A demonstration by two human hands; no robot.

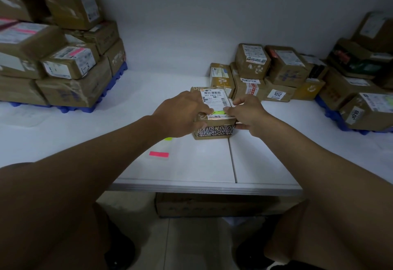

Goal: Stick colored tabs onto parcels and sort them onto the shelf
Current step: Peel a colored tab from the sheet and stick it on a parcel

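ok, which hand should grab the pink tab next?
Left, probably. The pink tab lies on the table under the left forearm, nearer the left hand; the right hand sits across the parcel.

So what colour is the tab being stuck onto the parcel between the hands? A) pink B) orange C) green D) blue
C: a bright green tab lies on the parcel label between the left hand and right hand.
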